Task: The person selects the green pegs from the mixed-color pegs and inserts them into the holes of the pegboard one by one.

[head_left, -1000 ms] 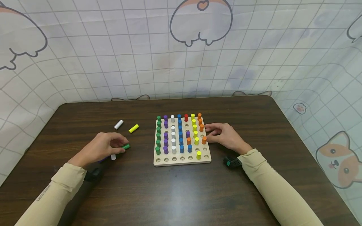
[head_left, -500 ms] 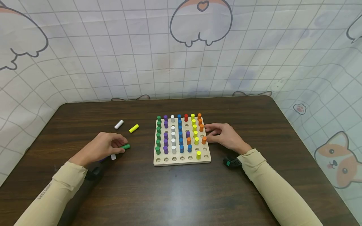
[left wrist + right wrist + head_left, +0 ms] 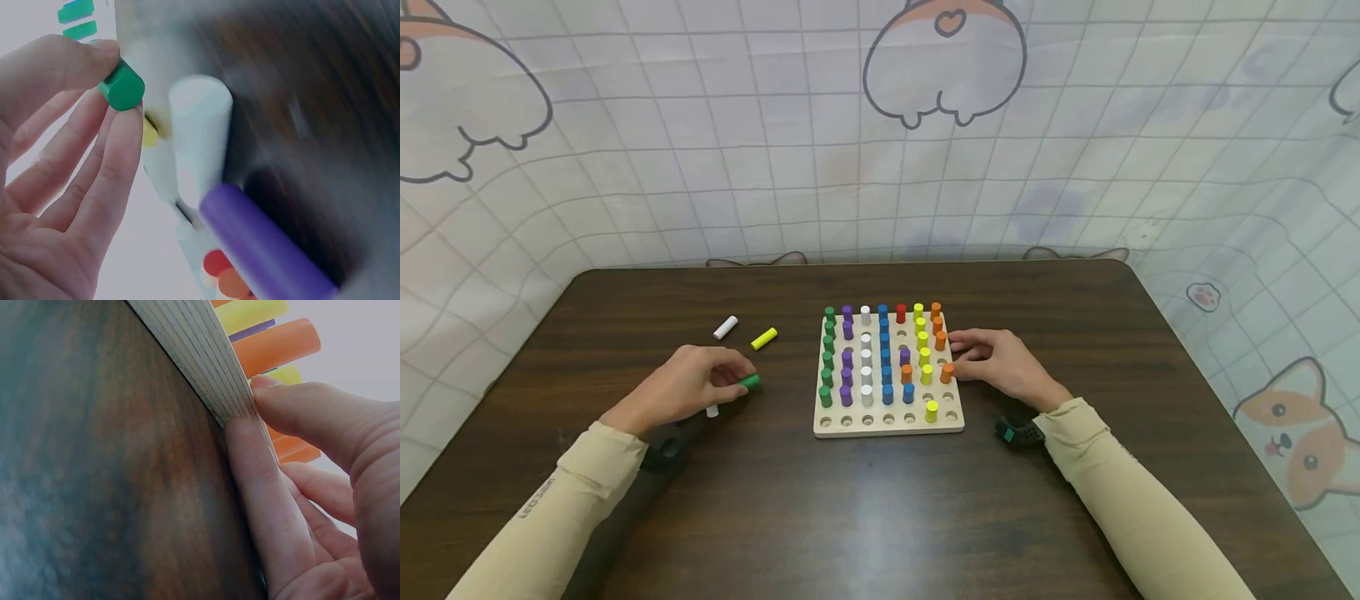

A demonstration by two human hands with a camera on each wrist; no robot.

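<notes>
My left hand (image 3: 688, 383) pinches a green peg (image 3: 125, 87) between thumb and fingertips, just above the table left of the board. Beneath that hand lie a white peg (image 3: 201, 137) and a purple peg (image 3: 265, 247), close together in the left wrist view. A square wooden pegboard (image 3: 887, 432) stands mid-table with columns of coloured pegs and some bare holes. At its right edge, my right hand (image 3: 1007, 364) holds the board, thumb at the upper edge and a finger against the side (image 3: 250, 456). An orange peg (image 3: 281, 349) stands beside the thumb.
Farther back on the left, another white peg (image 3: 726, 327) and a yellow peg (image 3: 764, 338) lie on the dark wooden table (image 3: 880, 517). A printed cloth (image 3: 775, 167) hangs behind the table and along the right side.
The left hand has moved slightly right and up with the green peg, away from the loose pegs. The head view has shifted a little; the right hand stays at the board's edge.
</notes>
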